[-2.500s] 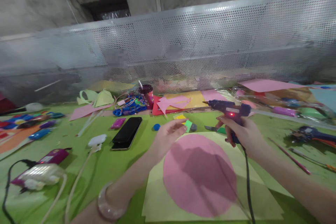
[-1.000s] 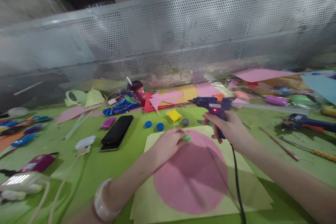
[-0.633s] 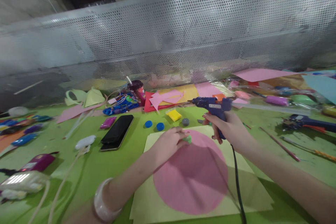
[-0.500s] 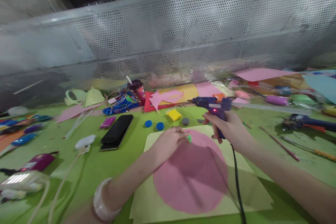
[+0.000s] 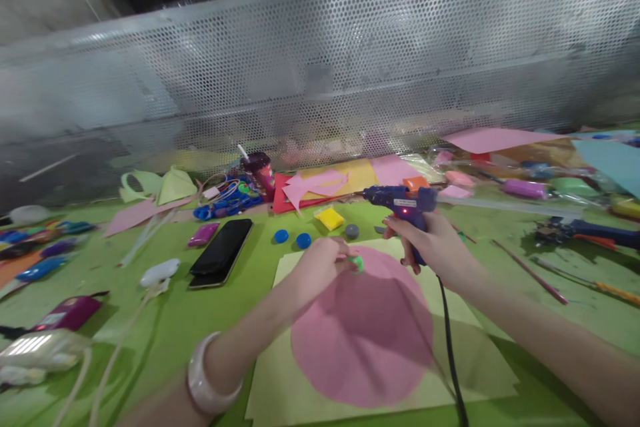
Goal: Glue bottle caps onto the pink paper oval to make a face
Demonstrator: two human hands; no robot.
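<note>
My right hand [image 5: 440, 247] is wrapped round the handle of a dark blue hot glue gun [image 5: 400, 199], its nozzle pointing left and a red light glowing on its body. With bent fingers, my left hand [image 5: 325, 263] pinches a small green bottle cap [image 5: 358, 264] over the upper edge of a pink paper circle [image 5: 365, 347]. The circle lies on pale yellow-green paper sheets [image 5: 270, 373]. Beyond my left hand sit two blue bottle caps [image 5: 303, 240], a grey cap [image 5: 352, 231] and a yellow packet [image 5: 329, 218].
A black phone [image 5: 223, 252], a white charger [image 5: 160, 271] and a purple device [image 5: 69, 312] are on the left. At the back stand a cup with a straw [image 5: 261, 173] and a perforated metal panel [image 5: 300, 80]. The gun's cord [image 5: 449, 340] runs toward me. Pliers-like tool [image 5: 585, 232] lies right.
The fingers of my left hand have shifted slightly, and more of the green bottle cap shows. The glue gun stays almost where it was; the whole view has drifted a little.
</note>
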